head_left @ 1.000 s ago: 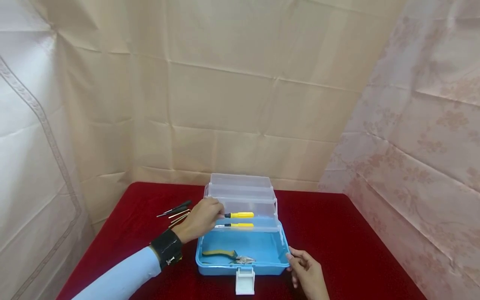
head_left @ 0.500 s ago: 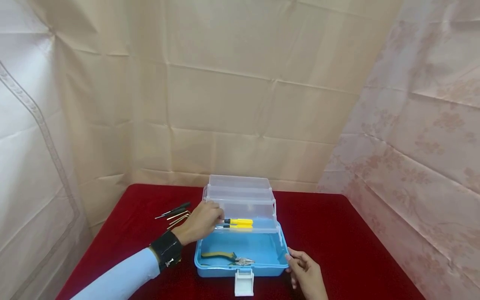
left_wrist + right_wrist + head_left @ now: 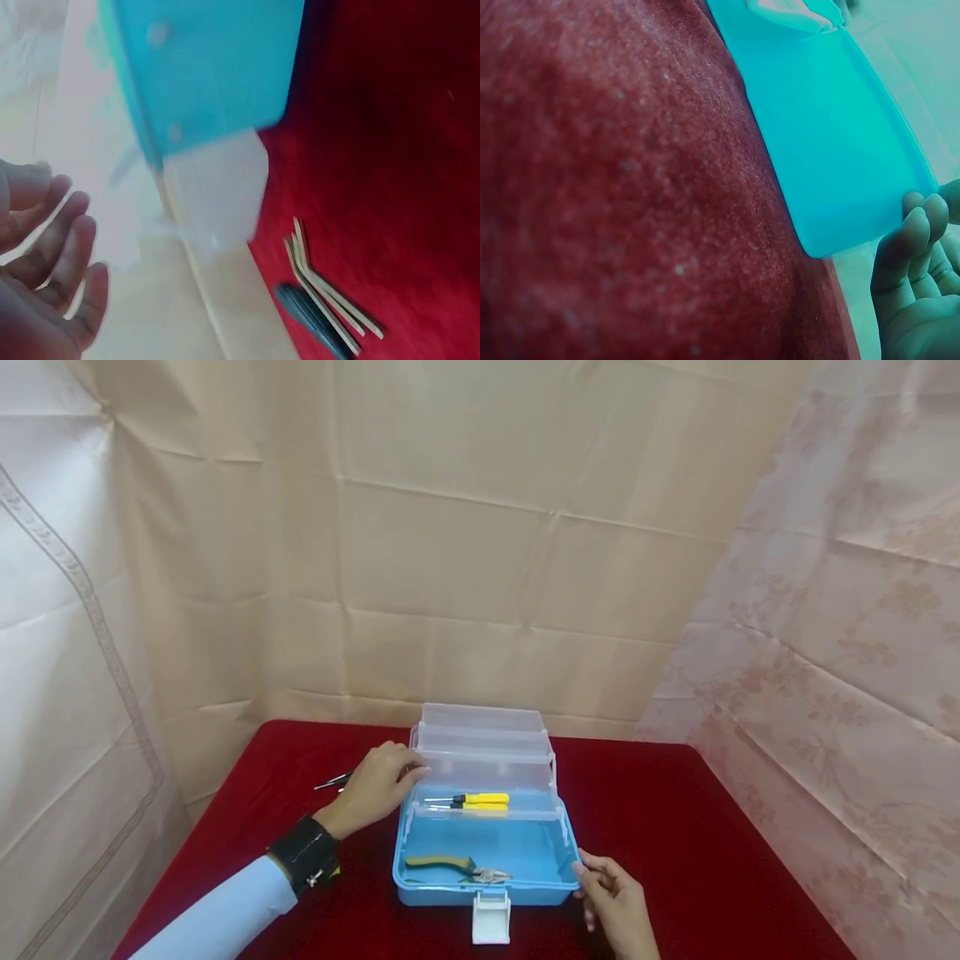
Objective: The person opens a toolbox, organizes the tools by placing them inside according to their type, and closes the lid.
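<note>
Head view: a blue toolbox (image 3: pixel 442 897) stands on the red-draped bench (image 3: pixel 645 810), its translucent tiers raised toward the back, an arrangement that leaves the deep base accessible; the white latch (image 3: pixel 491 922) hangs at the front. Two yellow-handled screwdrivers (image 3: pixel 487 798) lie side by side in the lower translucent tray (image 3: pixel 532 807), handles to the right, presumably laid parallel to suit its long, shallow form. The combination pliers (image 3: pixel 442 862) occupy the base near the front wall, where their bulkier shape fits more readily. The left hand (image 3: pixel 372 789) is at the tray's left edge, fingers loosely bent and holding nothing; whether they touch the edge cannot be told. The right hand (image 3: pixel 613 893) pinches the front right corner of the toolbox, probably to steady it. Left wrist view: the fingers are relaxed, slightly apart, with nothing between them; beyond the toolbox's blue side, bent hex keys (image 3: pixel 345 304) lie on the red cloth with a dark ribbed handle (image 3: pixel 311 319) beside them, grouped apart from the toolbox. Right wrist view: the fingers meet the blue corner from outside, a hold that apparently serves as a brace and leaves the interior unobstructed.
</note>
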`<control>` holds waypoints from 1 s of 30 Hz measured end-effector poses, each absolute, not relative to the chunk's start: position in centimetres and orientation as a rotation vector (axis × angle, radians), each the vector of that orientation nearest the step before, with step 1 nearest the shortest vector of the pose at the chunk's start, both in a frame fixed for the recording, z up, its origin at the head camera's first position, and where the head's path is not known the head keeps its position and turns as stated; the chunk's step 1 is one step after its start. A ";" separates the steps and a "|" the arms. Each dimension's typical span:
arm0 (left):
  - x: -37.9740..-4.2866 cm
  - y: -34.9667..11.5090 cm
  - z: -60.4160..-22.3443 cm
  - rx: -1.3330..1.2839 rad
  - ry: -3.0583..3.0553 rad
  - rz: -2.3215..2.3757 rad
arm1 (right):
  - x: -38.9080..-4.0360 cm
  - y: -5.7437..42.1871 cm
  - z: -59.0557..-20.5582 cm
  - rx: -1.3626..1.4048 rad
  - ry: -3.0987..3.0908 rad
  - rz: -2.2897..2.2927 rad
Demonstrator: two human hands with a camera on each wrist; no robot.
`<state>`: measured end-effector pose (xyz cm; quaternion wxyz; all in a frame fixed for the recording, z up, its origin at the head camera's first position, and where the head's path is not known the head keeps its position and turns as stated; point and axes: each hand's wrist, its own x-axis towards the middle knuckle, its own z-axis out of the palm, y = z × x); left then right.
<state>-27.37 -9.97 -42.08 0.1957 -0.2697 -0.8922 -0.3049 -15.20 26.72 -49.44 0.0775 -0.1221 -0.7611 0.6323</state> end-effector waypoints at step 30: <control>-29.8 -16.9 -46.9 -0.606 -2.945 -0.397 | -15.2 26.7 -49.4 -0.369 -2.281 1.883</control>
